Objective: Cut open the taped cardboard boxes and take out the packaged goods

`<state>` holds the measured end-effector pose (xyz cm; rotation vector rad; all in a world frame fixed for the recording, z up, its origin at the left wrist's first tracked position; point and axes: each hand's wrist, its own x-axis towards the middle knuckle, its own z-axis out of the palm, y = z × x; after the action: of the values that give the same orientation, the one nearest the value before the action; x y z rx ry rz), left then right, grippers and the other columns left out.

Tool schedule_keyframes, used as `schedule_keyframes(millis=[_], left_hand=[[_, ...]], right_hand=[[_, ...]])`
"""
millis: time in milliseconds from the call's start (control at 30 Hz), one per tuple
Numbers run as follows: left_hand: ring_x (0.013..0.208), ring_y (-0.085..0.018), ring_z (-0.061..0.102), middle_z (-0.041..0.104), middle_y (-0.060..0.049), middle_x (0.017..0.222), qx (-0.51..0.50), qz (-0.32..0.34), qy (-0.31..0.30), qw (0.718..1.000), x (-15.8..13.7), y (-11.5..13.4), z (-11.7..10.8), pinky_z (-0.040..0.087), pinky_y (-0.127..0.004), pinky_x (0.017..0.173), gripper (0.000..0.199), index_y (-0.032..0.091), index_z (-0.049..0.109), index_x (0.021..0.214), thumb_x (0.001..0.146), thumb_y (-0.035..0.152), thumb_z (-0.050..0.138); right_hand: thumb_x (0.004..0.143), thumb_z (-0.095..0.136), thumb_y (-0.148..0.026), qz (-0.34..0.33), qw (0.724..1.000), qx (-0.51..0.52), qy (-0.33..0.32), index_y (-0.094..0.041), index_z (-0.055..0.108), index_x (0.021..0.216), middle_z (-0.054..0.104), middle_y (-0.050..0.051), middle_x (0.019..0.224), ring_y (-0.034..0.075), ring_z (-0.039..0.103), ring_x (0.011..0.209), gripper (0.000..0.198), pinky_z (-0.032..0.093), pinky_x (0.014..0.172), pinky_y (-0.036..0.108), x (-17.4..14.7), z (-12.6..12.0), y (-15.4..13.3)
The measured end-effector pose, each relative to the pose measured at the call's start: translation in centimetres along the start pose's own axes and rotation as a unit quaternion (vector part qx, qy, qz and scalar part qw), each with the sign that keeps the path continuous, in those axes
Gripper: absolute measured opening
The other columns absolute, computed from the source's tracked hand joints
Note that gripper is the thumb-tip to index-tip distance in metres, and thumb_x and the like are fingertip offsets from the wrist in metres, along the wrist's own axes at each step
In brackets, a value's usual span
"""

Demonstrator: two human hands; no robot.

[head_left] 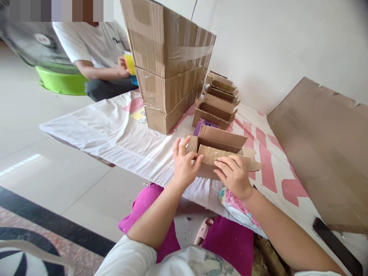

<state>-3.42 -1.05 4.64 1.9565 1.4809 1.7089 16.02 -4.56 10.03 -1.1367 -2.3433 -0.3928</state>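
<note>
White floor tiles carry a white sheet with pink stripes (267, 161), and I see both hands working on it. My left hand (184, 165), fingers spread, braces the near left corner of a small brown cardboard box (222, 147), steadying it. My right hand (234, 174) lies flat, fingers together, pressing down the taped flap, gripping nothing. Beyond the hands runs a row of open cardboard boxes (215, 109); further left stand tall taped cartons (169, 65), a seated person (94, 53) beside them.
</note>
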Motion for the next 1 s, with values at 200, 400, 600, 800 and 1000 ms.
schedule_keyframes(millis=[200, 400, 600, 800, 1000], left_hand=[[0.138, -0.037, 0.031, 0.048, -0.01, 0.138, -0.016, -0.012, -0.006, 1.0, 0.0, 0.1, 0.1, 0.033, -0.059, 0.109, 0.026, 0.018, 0.058, 0.064, 0.086, 0.033, 0.062], [0.12, -0.031, 0.05, 0.053, -0.012, 0.126, -0.032, -0.043, -0.02, 0.998, -0.1, 0.5, 0.0, 0.043, -0.052, 0.102, 0.023, 0.019, 0.058, 0.067, 0.085, 0.031, 0.062], [0.117, -0.03, 0.052, 0.054, -0.011, 0.123, -0.042, -0.05, -0.022, 0.998, -0.1, 0.6, 0.0, 0.044, -0.05, 0.1, 0.022, 0.019, 0.059, 0.067, 0.085, 0.031, 0.062], [0.116, -0.029, 0.053, 0.053, -0.012, 0.124, -0.031, -0.042, -0.024, 0.998, -0.2, 0.5, 0.0, 0.046, -0.048, 0.098, 0.024, 0.018, 0.057, 0.067, 0.086, 0.032, 0.061], [0.118, -0.028, 0.053, 0.052, -0.011, 0.126, -0.02, -0.048, -0.038, 0.998, -0.4, 0.9, 0.1, 0.047, -0.048, 0.099, 0.021, 0.018, 0.057, 0.07, 0.087, 0.03, 0.06]], right_hand=[[0.093, 0.052, -0.02, 0.008, 1.0, 0.019, 0.02, -0.026, 0.07, 0.086, 0.07, 0.004, 0.092, 0.022, 0.056, 0.089, 0.02, 0.049, 0.083, 0.04, 0.9, 1.1, 0.2], [0.096, 0.047, -0.024, 0.046, 0.994, 0.1, 0.028, -0.022, 0.063, 0.087, 0.067, 0.006, 0.088, 0.021, 0.059, 0.086, 0.018, 0.05, 0.082, 0.039, 1.6, 0.5, 0.2], [0.091, 0.056, -0.034, 0.095, 0.995, 0.031, 0.026, -0.019, 0.058, 0.12, 0.062, 0.012, 0.117, 0.03, 0.054, 0.11, 0.033, 0.046, 0.095, 0.048, 2.1, 0.5, 1.5], [0.083, 0.067, -0.047, 0.082, 0.996, 0.029, -0.022, -0.02, 0.059, 0.123, 0.064, 0.01, 0.117, 0.029, 0.055, 0.108, 0.049, 0.046, 0.095, 0.048, 1.6, 0.0, 2.3], [0.089, 0.059, -0.048, 0.087, 0.996, 0.031, 0.009, -0.021, 0.058, 0.129, 0.063, 0.011, 0.118, 0.029, 0.053, 0.109, 0.048, 0.044, 0.096, 0.048, 2.0, 0.5, 1.7]])
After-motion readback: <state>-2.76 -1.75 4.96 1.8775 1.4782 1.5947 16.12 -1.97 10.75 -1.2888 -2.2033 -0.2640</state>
